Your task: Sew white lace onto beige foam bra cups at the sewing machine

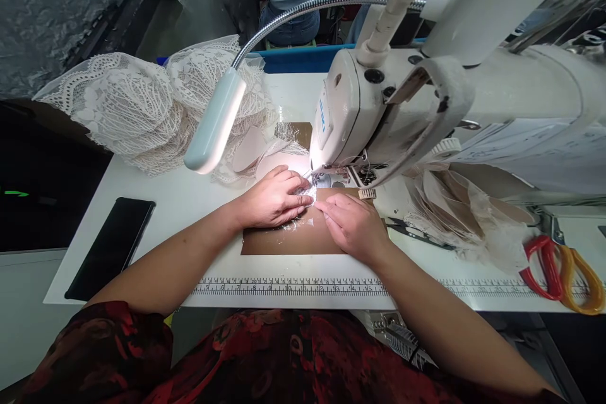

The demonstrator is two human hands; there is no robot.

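Fingers of both the left hand (274, 201) and right hand (353, 224) lie flat, pinning pale lace (303, 192) just before the sewing machine (360, 113) needle, where fingertips straying forward could get pricked.

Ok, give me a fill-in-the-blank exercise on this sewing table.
1. Both hands, left hand and right hand, press a small lace piece under the ____ machine.
2. The phone lies face ____ at the table's left.
3. A ____ runs along the table's near edge.

Missing words: sewing; down; ruler
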